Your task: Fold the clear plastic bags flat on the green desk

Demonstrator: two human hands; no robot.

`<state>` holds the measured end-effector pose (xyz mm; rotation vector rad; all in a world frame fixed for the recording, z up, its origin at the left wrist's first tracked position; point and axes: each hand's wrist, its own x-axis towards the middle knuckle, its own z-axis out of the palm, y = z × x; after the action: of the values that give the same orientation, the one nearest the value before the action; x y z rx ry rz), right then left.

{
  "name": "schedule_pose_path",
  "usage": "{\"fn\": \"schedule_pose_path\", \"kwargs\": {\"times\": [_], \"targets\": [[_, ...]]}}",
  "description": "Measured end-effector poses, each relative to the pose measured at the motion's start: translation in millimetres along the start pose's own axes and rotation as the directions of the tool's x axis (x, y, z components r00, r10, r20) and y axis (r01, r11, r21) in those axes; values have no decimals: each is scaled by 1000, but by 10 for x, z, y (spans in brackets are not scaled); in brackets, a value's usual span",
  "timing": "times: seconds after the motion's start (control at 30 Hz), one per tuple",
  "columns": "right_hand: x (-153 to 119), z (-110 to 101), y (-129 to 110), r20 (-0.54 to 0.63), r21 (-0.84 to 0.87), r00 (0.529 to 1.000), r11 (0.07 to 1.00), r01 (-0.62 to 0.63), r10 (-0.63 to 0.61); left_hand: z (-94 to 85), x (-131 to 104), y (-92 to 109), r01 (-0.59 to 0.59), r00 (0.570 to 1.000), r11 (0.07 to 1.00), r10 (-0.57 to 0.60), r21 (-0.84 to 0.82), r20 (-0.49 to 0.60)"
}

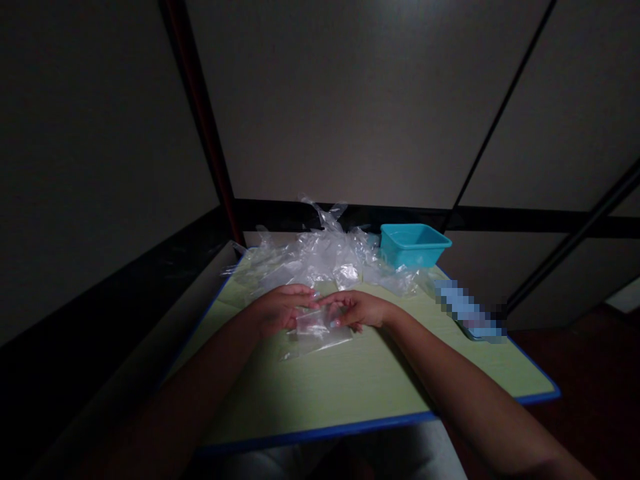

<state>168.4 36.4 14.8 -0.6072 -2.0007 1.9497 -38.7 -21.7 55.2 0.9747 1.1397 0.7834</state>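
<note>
With the table's (pixel 325 390) centre as the dial and the wearer seated at six, the right hand (pixel 361 311) is curling partly closed, its thumb pressing on the clear plastic piece (pixel 315 337) near centre. The left hand (pixel 280 310) is lying half open at that piece's nine o'clock side, fingers extending; whether it is gripping cannot be told. A heap of clear plastic (pixel 320 257) is crowding twelve, some overhanging the edge towards eleven. The turquoise basin (pixel 416 257) is standing at one; a blurred-out item (pixel 470 313) is lying by the edge at two. Green surface is showing from four to seven.
</note>
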Motion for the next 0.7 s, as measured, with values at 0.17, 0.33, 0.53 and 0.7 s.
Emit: {"fn": "schedule_pose_path", "kwargs": {"times": [0.17, 0.33, 0.53, 0.7], "targets": [[21, 23, 22, -21, -48, 1000, 999, -8, 7, -74, -23, 7, 64, 996, 993, -69, 100, 48], [26, 34, 21, -10, -52, 1000, 999, 1, -1, -83, -35, 2, 83, 977, 948, -138, 306, 162], [44, 17, 37, -8, -7, 1000, 1000, 2, -2, -82, 3, -29, -52, 968, 948, -29, 313, 249], [49, -33, 62, -10, 34, 1000, 999, -17, 17, -140, 5, -10, -147, 954, 946, 58, 288, 294]]}}
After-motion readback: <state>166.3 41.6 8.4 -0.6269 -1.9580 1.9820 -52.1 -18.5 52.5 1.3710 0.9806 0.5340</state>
